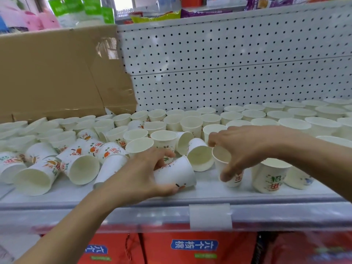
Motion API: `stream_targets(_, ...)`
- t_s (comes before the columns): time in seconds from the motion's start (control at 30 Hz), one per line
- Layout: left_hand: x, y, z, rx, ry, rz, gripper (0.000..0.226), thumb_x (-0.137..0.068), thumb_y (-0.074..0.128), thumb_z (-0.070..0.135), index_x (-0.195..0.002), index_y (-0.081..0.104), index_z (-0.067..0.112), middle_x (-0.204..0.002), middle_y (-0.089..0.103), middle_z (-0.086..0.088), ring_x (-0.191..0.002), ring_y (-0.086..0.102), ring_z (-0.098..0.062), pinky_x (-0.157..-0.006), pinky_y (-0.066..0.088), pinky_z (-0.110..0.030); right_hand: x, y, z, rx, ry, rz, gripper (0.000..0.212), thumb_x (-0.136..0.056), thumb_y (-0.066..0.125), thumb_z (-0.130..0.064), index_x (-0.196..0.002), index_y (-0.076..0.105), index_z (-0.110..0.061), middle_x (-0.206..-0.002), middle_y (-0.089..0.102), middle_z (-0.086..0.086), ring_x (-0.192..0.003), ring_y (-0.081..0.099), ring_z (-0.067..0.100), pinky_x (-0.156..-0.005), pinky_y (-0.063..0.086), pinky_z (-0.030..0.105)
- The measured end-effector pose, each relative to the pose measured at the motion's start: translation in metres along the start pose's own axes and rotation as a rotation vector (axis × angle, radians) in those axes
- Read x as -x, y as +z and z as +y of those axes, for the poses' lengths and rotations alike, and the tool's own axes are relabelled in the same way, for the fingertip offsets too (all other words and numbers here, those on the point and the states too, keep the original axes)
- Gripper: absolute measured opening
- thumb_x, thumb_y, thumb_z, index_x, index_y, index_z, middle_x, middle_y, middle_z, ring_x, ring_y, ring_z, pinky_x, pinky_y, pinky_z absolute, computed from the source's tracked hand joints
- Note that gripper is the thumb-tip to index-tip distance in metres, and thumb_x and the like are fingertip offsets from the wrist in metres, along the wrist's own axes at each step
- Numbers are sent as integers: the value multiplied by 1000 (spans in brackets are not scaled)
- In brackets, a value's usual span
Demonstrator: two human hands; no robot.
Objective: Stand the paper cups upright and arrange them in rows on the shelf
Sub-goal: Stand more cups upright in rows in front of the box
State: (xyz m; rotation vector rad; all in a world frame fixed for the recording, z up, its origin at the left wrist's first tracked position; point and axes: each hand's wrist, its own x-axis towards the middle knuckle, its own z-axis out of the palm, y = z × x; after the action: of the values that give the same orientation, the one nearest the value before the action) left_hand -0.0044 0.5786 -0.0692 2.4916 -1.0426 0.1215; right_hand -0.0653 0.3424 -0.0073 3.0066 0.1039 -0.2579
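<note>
Mid-righting near the shelf [209, 190] edge, with left grip [150, 176] curled round a toppled cup [178, 173] and right grip [240, 149] pinching an upright cup [235, 181] by its rim; next, stand the toppled one up beside the right rows [285, 116].

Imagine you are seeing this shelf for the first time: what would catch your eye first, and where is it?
The jumble of tipped paper cups sprawls over the left of the shelf, against upright cups in rows at the back right. At the front middle, the left hand grips a cup lying on its side while the right hand holds a second cup by its rim.
</note>
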Motion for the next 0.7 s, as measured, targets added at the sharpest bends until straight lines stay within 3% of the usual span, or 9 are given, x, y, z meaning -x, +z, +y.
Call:
stream_targets(0.17,-14,-2,20,-203,31,-61,96,-65,71,67,-144,25,38,-126,46,17,-112,43,-5,-100,33,-32,0,-1,-8,0,-9,14,84,-68,72,-60,-136,30,-35,-129,48,-15,-99,41,10,-83,42,31)
stream_targets(0.3,-25,9,27,-358,42,-69,88,-72,66,60,-144,23,34,-128,54,5,-120,44,-18,-99,33,-36,-4,2,-6,-1,2,24,83,-69,72,-54,-134,25,-30,-126,53,-9,-97,50,17,-80,47,34)
stream_targets(0.37,-24,8,24,-196,19,-48,82,-72,70,50,-141,28,39,-122,50,11,-118,41,-14,-98,36,-34,-2,2,-2,2,9,30,83,-70,72,-53,-134,24,-30,-125,54,-8,-97,51,17,-82,48,35)
stream_targets(0.5,-16,13,23,388,-37,105,68,-63,79,35,-121,45,47,-114,53,13,-103,53,-7,-83,48,-23,-1,-3,5,-89,-9,52,80,-68,69,-65,-132,31,-36,-115,49,-17,-99,49,12,-84,45,32)
stream_targets(0.6,-12,25,22,464,-76,168,67,-63,82,31,-119,47,37,-113,56,15,-104,55,-5,-91,46,-24,-13,-8,6,-180,-75,194,57,-76,63,-63,-123,44,-37,-108,55,-12,-98,51,13,-85,47,36)
stream_targets(0.7,-8,29,22,378,-87,158,70,-67,83,32,-125,45,35,-118,54,18,-106,52,1,-89,42,-13,-35,-11,2,-104,-153,292,37,-82,63,-50,-115,55,-35,-93,57,-12,-87,52,11,-71,46,32)
